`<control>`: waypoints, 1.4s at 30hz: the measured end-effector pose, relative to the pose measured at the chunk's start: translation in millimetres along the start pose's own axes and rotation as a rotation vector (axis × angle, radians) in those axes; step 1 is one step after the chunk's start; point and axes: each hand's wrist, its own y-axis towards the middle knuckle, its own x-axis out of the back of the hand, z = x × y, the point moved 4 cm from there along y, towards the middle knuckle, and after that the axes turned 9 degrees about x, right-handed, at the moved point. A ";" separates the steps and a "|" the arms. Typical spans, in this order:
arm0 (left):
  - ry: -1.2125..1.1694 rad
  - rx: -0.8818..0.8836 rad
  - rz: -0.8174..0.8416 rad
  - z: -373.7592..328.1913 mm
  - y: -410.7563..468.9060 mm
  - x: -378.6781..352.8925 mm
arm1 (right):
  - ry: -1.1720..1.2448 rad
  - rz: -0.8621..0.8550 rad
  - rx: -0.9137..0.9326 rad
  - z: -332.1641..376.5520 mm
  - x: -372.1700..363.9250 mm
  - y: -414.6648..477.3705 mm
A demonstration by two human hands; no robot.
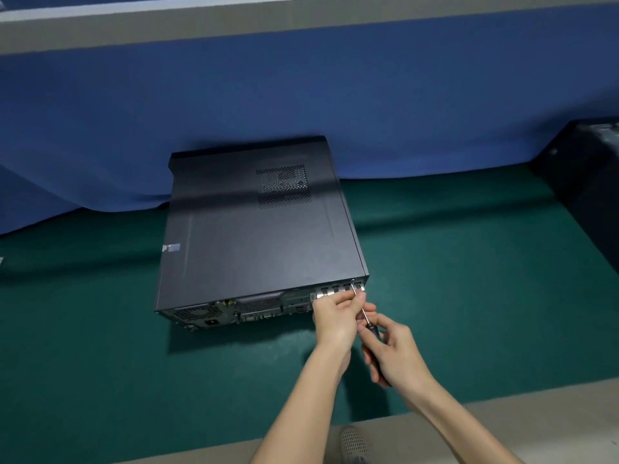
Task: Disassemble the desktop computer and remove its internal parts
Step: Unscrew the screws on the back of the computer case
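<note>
Head view: the computer point(258, 229) lies flat on the mat point(100, 363), rear toward the person; right hand point(395, 353) wraps the screwdriver point(363, 314), tip at the case's 5 o'clock corner, likely a cover screw; left hand point(338, 316) pinches the shaft, steadying it.
</note>
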 end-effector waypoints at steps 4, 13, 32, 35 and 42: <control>0.009 0.003 -0.014 4.1 -0.1 -3.2 | 0.011 -0.030 -0.003 -9.0 0.6 -1.3; -0.090 -0.039 -0.062 1.9 2.6 -8.5 | 0.028 -0.044 0.022 -7.6 2.9 -1.2; -0.139 -0.033 -0.137 7.3 8.6 -9.0 | 0.052 -0.031 0.052 -12.1 0.4 -0.2; -0.141 -0.014 -0.143 5.6 6.9 -9.4 | 0.080 -0.026 0.045 -11.7 0.4 -0.5; -0.099 0.073 -0.154 -0.6 7.7 -6.1 | 0.650 0.267 -0.348 -17.9 -3.2 -6.9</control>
